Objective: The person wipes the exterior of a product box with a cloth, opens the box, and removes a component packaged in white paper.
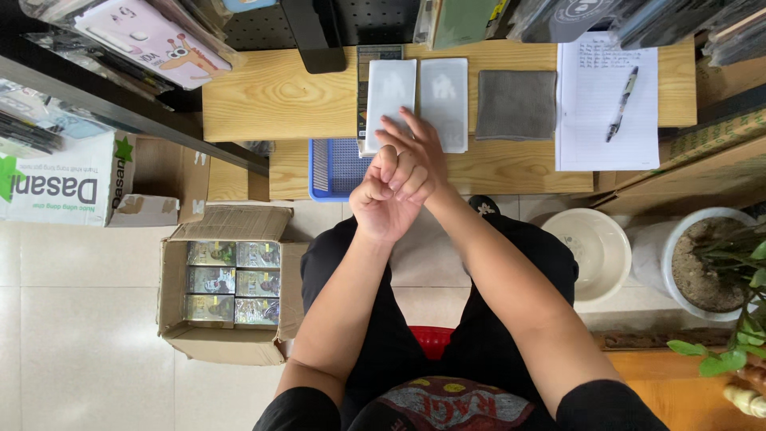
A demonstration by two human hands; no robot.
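Hands meet just before the bench (511,172) front edge: left hand (385,199) curled closed, empty, right hand (419,152) fingers spread over it, nearer the 2 white packets (415,100), long axis pointing away.

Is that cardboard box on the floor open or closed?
Open: the cardboard box has its flaps spread outward, and rows of small packaged boxes show inside.

Surface (271,96): pale wood grain. Two packets (415,100): white, faint grey print. Cloth (516,104): plain grey. Paper (594,120): white, lined. Basket (335,169): blue mesh. Box (227,331): brown cardboard. Bowl (594,247): cream. Trousers (495,335): black. Stool (431,339): red.
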